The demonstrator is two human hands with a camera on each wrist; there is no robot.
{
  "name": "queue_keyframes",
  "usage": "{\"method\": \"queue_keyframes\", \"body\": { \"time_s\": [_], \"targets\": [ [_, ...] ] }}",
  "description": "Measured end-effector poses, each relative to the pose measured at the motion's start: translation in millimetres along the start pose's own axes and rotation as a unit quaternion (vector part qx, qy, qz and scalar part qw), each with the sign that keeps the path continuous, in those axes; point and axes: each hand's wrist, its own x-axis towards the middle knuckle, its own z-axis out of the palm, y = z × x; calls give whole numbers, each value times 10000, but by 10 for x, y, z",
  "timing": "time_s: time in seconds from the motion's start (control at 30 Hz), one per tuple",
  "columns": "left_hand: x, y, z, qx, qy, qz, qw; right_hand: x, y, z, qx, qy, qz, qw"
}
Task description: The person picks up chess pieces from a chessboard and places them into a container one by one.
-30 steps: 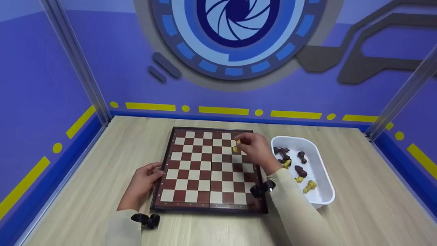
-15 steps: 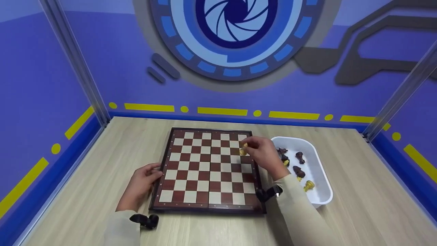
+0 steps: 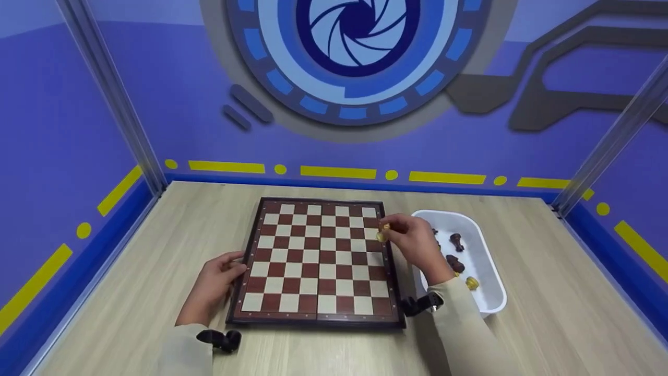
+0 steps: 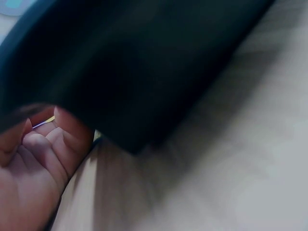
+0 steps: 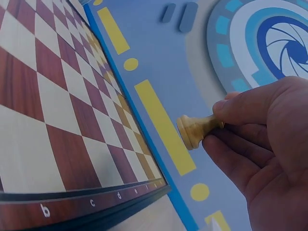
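Observation:
In the head view, a brown and cream chessboard (image 3: 301,255) lies on the table. My right hand (image 3: 416,244) is over its right edge near the far corner, pinching a golden chess piece (image 3: 380,237) between thumb and fingers. The right wrist view shows the piece's round base (image 5: 187,132) pointing toward the board, while its top is hidden by the fingertips. At the board's left side, my left hand (image 3: 213,282) holds the edge with thumb and fingers. Curled fingers (image 4: 45,149) of that hand show in the left wrist view beside a large, dark, blurred shape.
Right of the board stands a white plastic tub (image 3: 493,261), partly covered by the right forearm. Inside it are dark chess pieces (image 3: 455,263) and a golden one (image 3: 472,283). A blue printed wall (image 3: 334,141) closes off the table's back.
My right hand has drawn right and slightly nearer with the golden chess piece, from over the far right squares to the board's right edge. The left hand has stayed at the left edge.

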Motion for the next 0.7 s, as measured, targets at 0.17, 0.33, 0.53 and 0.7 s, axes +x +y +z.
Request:
{"method": "queue_keyframes", "body": {
  "time_s": [0.17, 0.33, 0.53, 0.7],
  "targets": [
    [7, 4, -7, 22, 21, 9, 10000, -35, 62, -37, 137, 122, 189, 9997],
    [11, -17, 0, 41, 103, -14, 9999, -59, 126, -59, 277, 281, 447, 9982],
    [20, -44, 18, -58, 175, 14, 9998, -113, 139, -113, 419, 458, 460, 9970],
    [26, -32, 6, -51, 128, 44, 9999, -156, 133, -187, 138, 639, 362, 9972]
  ]
}}
